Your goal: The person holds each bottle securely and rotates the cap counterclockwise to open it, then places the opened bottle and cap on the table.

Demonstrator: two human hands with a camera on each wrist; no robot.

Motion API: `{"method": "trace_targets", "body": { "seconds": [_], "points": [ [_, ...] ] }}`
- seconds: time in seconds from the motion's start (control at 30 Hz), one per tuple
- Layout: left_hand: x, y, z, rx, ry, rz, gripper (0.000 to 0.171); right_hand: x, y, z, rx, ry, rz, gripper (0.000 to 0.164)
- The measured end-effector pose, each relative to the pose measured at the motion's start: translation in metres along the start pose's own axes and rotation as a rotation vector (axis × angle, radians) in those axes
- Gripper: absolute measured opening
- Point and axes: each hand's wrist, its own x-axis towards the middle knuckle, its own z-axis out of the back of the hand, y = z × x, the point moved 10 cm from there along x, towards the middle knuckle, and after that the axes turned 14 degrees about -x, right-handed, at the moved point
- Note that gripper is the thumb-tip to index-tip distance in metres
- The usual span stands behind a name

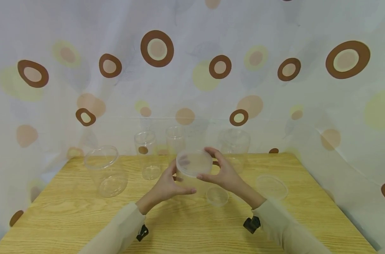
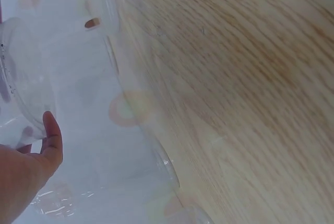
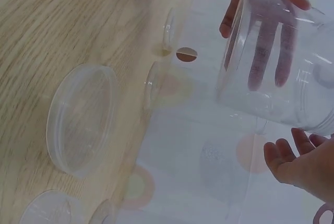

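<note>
A clear, wide jar [image 3: 263, 51] is held up above the table with a translucent lid [image 1: 195, 163] on its top. My left hand [image 1: 167, 185] grips the jar's side, its fingers showing through the clear wall in the right wrist view. At the lid's rim, my right hand [image 1: 225, 173] has its thumb on the near edge and its fingers round the far side. Below the jar, a small round lid [image 1: 217, 196] lies on the table. A larger clear lid [image 1: 272, 187] lies to the right of my right hand.
On the wooden table [image 1: 62, 211] stand a wide open jar [image 1: 107, 173] at left, two narrower tall jars [image 1: 146, 155] behind my left hand, and another wide jar [image 1: 235, 144] at back right. A patterned curtain [image 1: 192, 95] hangs behind the table.
</note>
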Motion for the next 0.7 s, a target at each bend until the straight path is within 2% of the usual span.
{"method": "trace_targets", "body": {
  "seconds": [0.1, 0.33, 0.53, 0.7],
  "points": [
    [-0.001, -0.001, -0.002, -0.017, 0.009, -0.007, 0.095, 0.0, -0.001, -0.001, 0.002, -0.005, -0.01, 0.081],
    [-0.001, -0.003, -0.005, -0.028, 0.067, -0.022, 0.097, 0.003, 0.001, -0.001, 0.018, 0.056, 0.058, 0.075],
    [0.003, 0.009, -0.004, -0.032, 0.109, -0.043, 0.098, 0.005, 0.004, -0.001, 0.069, 0.148, 0.128, 0.073],
    [0.006, 0.018, -0.002, -0.028, 0.139, -0.05, 0.099, 0.006, 0.003, -0.006, 0.181, 0.289, 0.169, 0.072]
  ]
}}
